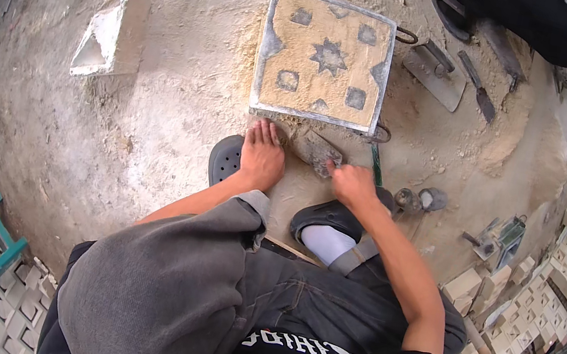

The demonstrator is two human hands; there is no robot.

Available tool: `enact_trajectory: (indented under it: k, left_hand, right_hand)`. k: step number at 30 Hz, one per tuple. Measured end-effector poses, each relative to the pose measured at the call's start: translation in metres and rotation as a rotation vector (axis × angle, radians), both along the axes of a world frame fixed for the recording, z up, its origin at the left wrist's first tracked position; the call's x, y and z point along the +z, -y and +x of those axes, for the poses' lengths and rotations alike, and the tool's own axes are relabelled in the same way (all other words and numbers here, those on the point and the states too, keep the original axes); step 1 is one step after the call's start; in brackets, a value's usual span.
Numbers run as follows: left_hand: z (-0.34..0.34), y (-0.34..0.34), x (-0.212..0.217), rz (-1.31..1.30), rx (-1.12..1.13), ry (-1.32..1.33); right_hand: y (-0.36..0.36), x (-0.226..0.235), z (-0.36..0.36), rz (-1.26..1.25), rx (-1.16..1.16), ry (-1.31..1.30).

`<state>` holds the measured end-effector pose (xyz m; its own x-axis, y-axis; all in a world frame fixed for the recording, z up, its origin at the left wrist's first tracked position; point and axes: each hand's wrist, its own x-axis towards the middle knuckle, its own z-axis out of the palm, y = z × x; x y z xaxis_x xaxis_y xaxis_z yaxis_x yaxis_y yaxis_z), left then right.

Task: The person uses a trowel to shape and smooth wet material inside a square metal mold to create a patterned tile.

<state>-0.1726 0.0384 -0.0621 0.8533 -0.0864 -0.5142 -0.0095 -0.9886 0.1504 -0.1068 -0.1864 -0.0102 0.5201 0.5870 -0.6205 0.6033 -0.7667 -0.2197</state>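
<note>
A square framed panel [333,23] lies on the dusty ground in front of me, filled with tan sandy material and grey inlaid shapes around a central star. At its near edge my left hand [263,157] rests with its fingers stretched out, the fingertips close to the frame. My right hand [355,185] is closed at one end of a dusty, flat grey trowel [320,151], just below the panel. Its handle is hidden by the hand. Loose crumbs lie between the trowel and the frame.
Right of the panel are a wide-bladed trowel [438,75] and a narrow trowel [481,94] beside heaped sand [510,141]. A white-topped block [117,38] stands left. Small round containers [433,199] sit near my right foot. Patterned blocks [544,291] are stacked farther right.
</note>
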Motion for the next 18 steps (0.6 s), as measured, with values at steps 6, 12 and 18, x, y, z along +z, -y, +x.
enact_trajectory:
  k: [6, 12, 18]
  left_hand:
    - [0.003, 0.024, -0.009, -0.301, 0.231, 0.125]
    - [-0.002, 0.045, -0.02, -0.411, 0.354, 0.119]
    - [-0.006, 0.043, -0.018, -0.371, 0.202, 0.077]
  right_hand:
    - [-0.028, -0.022, -0.021, 0.25, -0.28, 0.081]
    - [-0.028, -0.036, -0.038, 0.301, -0.294, 0.142]
    - [-0.015, -0.037, -0.018, 0.249, -0.2, 0.135]
